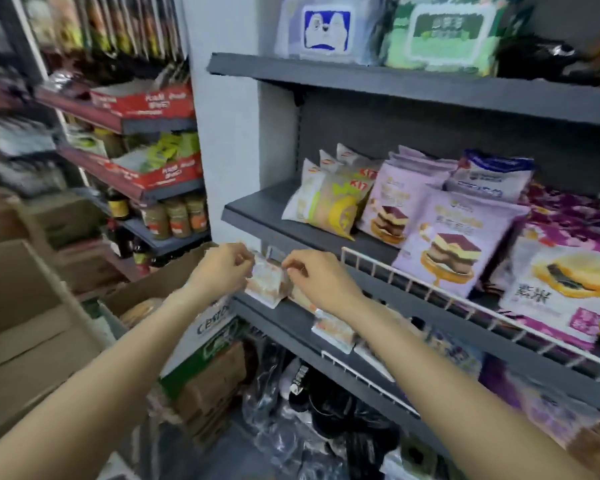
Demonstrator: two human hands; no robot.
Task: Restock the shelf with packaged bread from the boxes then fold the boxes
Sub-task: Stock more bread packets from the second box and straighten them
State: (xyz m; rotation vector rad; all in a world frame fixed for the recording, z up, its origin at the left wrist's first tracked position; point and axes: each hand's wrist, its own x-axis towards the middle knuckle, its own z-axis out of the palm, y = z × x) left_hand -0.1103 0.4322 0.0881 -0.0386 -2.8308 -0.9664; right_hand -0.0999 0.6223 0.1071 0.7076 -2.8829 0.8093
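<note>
A small clear-wrapped bread packet [265, 282] is sitting between the two hands at the left end of the lower shelf [284, 327], its bottom edge resting on the shelf's front lip and its top tilting back toward the shelf. The left hand [219, 268] is pinching the packet's upper left corner with curled fingers, and the right hand [317, 278] is pinching the upper right corner the same way, so both are holding it and neither is clearly nearer. The packet's long axis is running across from one hand to the other, along the shelf edge; judging by that, the coming move is a short push away from the person to seat it upright.

The wrapper is looking thin, glossy and crinkly, with a soft pale, orange-flecked loaf inside that should give under pressure. Just past the right wrist, more packets of the same kind [333, 329] are lying in a row along the same shelf. Below the left forearm, an open cardboard box [160, 285] with stiff brown flaps is holding round buns. Above the hands, a dark matte shelf board [257, 209] is carrying lilac cake bags [444, 244] behind a white wire rail [430, 292].
</note>
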